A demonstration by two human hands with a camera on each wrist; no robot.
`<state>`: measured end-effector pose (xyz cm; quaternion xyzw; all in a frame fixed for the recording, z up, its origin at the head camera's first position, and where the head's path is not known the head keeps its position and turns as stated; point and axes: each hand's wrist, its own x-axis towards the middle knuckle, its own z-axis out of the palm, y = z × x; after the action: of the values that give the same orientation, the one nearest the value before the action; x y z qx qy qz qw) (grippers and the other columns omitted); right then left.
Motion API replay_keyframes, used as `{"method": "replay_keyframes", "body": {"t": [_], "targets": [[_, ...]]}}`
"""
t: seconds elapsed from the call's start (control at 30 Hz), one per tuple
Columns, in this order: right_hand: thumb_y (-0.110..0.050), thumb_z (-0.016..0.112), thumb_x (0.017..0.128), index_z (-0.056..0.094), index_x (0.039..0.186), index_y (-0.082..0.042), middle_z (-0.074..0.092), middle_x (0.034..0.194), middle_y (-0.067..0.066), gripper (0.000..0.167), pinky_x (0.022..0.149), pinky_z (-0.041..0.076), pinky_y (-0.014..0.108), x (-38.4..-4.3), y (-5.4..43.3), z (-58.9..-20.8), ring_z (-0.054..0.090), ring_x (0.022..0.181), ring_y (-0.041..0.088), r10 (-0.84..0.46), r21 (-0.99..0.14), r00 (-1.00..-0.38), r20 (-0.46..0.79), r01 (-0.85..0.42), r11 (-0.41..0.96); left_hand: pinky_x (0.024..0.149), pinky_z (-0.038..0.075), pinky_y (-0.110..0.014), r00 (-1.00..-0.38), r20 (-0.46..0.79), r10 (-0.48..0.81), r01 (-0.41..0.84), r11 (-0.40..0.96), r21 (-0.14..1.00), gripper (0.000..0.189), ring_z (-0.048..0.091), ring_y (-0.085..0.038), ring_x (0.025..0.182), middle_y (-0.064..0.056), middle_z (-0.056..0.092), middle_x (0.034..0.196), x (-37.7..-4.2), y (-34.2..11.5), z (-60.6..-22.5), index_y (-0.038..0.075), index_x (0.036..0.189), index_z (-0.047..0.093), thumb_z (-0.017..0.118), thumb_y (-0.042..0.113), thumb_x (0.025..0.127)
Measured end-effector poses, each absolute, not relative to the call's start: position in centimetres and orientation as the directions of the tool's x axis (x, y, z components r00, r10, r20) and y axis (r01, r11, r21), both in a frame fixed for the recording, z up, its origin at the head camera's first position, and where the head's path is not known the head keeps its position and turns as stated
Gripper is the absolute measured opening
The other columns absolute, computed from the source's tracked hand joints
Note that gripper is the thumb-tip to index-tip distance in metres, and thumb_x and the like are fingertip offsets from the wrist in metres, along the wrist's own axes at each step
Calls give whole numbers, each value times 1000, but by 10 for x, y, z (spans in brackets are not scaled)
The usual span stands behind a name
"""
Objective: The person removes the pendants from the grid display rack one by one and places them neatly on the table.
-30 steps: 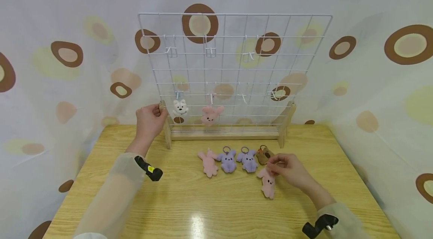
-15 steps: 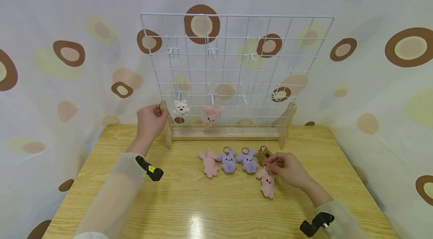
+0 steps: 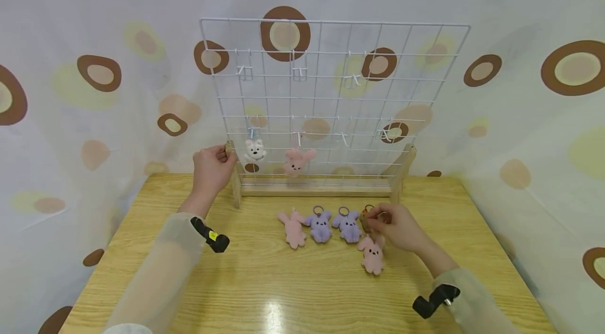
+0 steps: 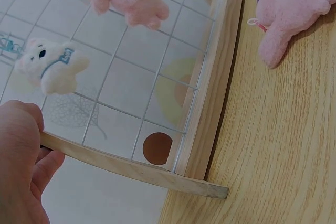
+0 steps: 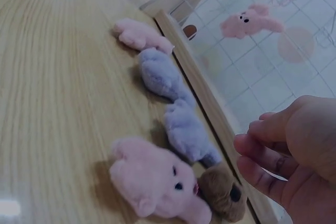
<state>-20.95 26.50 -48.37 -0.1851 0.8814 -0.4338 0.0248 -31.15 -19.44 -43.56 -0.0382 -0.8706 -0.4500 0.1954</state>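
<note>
My left hand (image 3: pixel 212 168) grips the top of the left wooden post (image 4: pixel 131 169) of a white wire grid rack (image 3: pixel 326 97). My right hand (image 3: pixel 397 226) hovers over the right end of a row of plush keychains, its fingers loosely bent with nothing visible between them. Beneath it a pink plush keychain (image 5: pixel 157 179) lies on the table, apart from the fingers. A brown plush keychain (image 5: pixel 223 192) lies behind that one, partly hidden by the hand in the head view. Two purple plush keychains (image 3: pixel 320 227) and another pink plush keychain (image 3: pixel 295 230) continue the row leftward.
On the grid's lower hooks hang a white dog plush (image 3: pixel 255 150) and a pink plush (image 3: pixel 298 162). Bare white hooks (image 3: pixel 352 80) sit higher up and to the right. The rack stands near the back of the wooden table (image 3: pixel 283 292), before a patterned cloth (image 3: pixel 142 3).
My right hand has let go of the pink plush keychain and risen slightly away, toward the brown one. The keychain stays on the table. My left hand keeps its grip on the post.
</note>
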Motion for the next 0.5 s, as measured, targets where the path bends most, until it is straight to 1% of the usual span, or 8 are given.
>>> {"method": "replay_keyframes", "body": {"t": [0.13, 0.2, 0.27, 0.33, 0.43, 0.5], "targets": [[-2, 72, 99, 73, 108, 5, 75, 98, 17, 12, 70, 58, 30, -216, 256, -475, 71, 81, 22, -364, -792, -922, 133, -320, 520, 77, 63, -44, -921, 373, -107, 243, 590, 770, 25, 78, -28, 88, -20, 78, 96, -312, -194, -436, -8, 109, 77, 65, 13, 102], [-3, 72, 99, 73, 107, 4, 75, 95, 18, 11, 69, 58, 30, -219, 251, -471, 72, 80, 25, -370, -798, -919, 135, -322, 509, 77, 64, -44, -923, 371, -106, 242, 589, 771, 25, 78, -27, 88, -19, 78, 95, -311, -194, -435, -8, 109, 77, 65, 13, 102], [-3, 72, 100, 74, 107, 3, 75, 95, 16, 10, 69, 58, 29, -223, 248, -466, 72, 81, 27, -380, -798, -914, 142, -333, 502, 77, 64, -44, -923, 369, -106, 240, 592, 769, 25, 78, -27, 87, -19, 78, 95, -311, -194, -435, -8, 108, 77, 66, 13, 102], [-4, 72, 100, 75, 107, 0, 75, 92, 12, 9, 66, 57, 28, -226, 244, -461, 71, 79, 29, -384, -799, -913, 141, -334, 501, 77, 64, -44, -923, 369, -107, 238, 595, 768, 25, 78, -27, 87, -19, 78, 95, -311, -194, -434, -8, 107, 77, 66, 13, 102], [-5, 72, 101, 75, 108, 0, 74, 92, 7, 10, 65, 57, 29, -230, 237, -451, 71, 78, 25, -391, -803, -911, 132, -329, 496, 77, 63, -44, -923, 370, -109, 236, 598, 766, 24, 78, -27, 87, -19, 78, 94, -311, -194, -434, -8, 106, 77, 66, 13, 102], [-6, 71, 102, 74, 110, 1, 74, 92, 6, 11, 65, 58, 32, -233, 232, -445, 72, 77, 23, -396, -809, -910, 123, -323, 491, 78, 63, -44, -923, 369, -111, 235, 598, 766, 24, 78, -27, 88, -19, 78, 95, -311, -194, -434, -8, 107, 77, 66, 13, 102]]}}
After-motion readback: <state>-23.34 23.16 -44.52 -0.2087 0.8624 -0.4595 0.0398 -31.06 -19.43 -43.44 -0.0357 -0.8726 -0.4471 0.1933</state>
